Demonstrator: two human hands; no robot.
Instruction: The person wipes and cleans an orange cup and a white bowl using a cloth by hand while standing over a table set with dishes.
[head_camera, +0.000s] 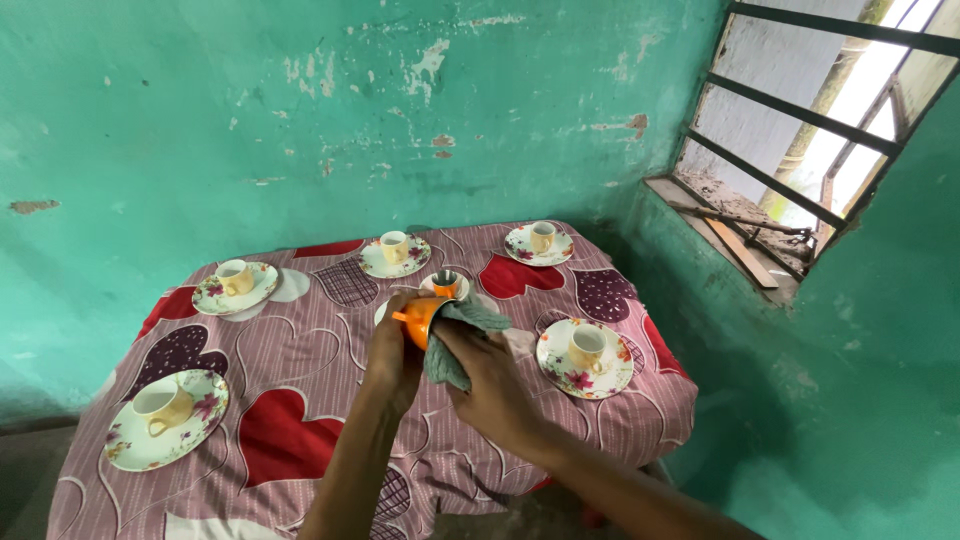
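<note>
My left hand (392, 352) grips an orange cup (418, 320) tilted on its side above the middle of the table. My right hand (492, 378) presses a grey-green cloth (462, 335) against the cup's mouth, and the cloth hangs down below my fingers. Just behind the cup, a second orange cup (446, 283) stands on a small saucer. Both arms reach in from the bottom edge of the head view.
A pink cloth with red and purple hearts covers the table (300, 400). Floral saucers with cream cups sit at front left (165, 415), back left (235, 283), back middle (395, 252), back right (540, 243) and right (586, 355). Teal walls surround it; a barred window (810, 130) is at right.
</note>
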